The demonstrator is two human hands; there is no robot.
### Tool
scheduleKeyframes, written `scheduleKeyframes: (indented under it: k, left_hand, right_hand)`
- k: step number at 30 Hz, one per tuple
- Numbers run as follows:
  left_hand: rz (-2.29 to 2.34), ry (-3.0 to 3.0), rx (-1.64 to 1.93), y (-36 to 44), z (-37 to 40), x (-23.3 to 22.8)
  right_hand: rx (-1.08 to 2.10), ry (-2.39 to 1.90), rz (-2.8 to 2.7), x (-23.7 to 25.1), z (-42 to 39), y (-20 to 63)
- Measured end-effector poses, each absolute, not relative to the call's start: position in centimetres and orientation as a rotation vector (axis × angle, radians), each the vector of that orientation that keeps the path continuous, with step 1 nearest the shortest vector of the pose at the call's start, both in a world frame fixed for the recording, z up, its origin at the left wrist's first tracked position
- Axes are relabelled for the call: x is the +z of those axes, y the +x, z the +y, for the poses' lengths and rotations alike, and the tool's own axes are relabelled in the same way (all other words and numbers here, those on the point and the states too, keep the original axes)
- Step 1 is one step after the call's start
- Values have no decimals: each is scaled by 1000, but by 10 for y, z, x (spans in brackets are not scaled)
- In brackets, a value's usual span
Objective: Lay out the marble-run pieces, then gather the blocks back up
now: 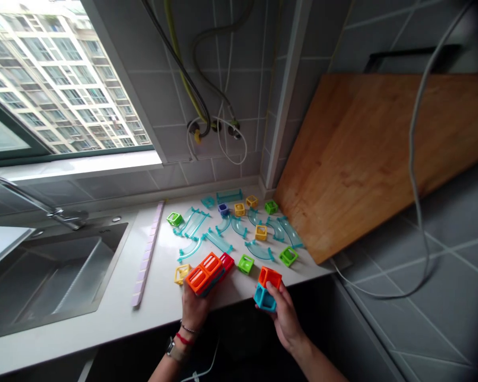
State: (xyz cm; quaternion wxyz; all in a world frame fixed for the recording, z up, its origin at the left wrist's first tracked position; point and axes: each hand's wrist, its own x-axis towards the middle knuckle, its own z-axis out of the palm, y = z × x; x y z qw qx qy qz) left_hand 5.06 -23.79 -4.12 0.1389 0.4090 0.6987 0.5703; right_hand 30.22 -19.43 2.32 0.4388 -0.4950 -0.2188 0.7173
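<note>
My left hand [196, 309] is closed round a joined block of orange cube frames [205, 271], with a red cube frame [226, 261] at its far right end and some blue along its lower side. In my right hand [283, 313] I grip an orange cube frame [270, 276] joined to a blue cube frame [265, 298], held just past the counter's front edge. A yellow cube frame [182, 274] lies beside the left-hand block. Between the two held pieces a green cube frame [246, 263] rests on the counter, and another green cube [288, 257] sits right of them.
Several clear teal track pieces [219, 241] and more coloured cubes lie across the white counter [115, 307]. Left are a long pale lilac strip [147, 254] and a steel sink [103, 289] with a faucet [59, 213]. A wooden board [378, 154] leans at right, with a white cable [413, 159] hanging before it.
</note>
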Motion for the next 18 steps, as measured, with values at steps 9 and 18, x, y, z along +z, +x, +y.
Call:
scheduleKeyframes:
  k: [9, 18]
  left_hand:
    - [1953, 1544, 1859, 43, -279, 27]
    - [1452, 1499, 986, 102, -298, 70]
  right_hand:
    - [1838, -1091, -681, 34, -192, 297]
    - [1983, -785, -1164, 55, -206, 293]
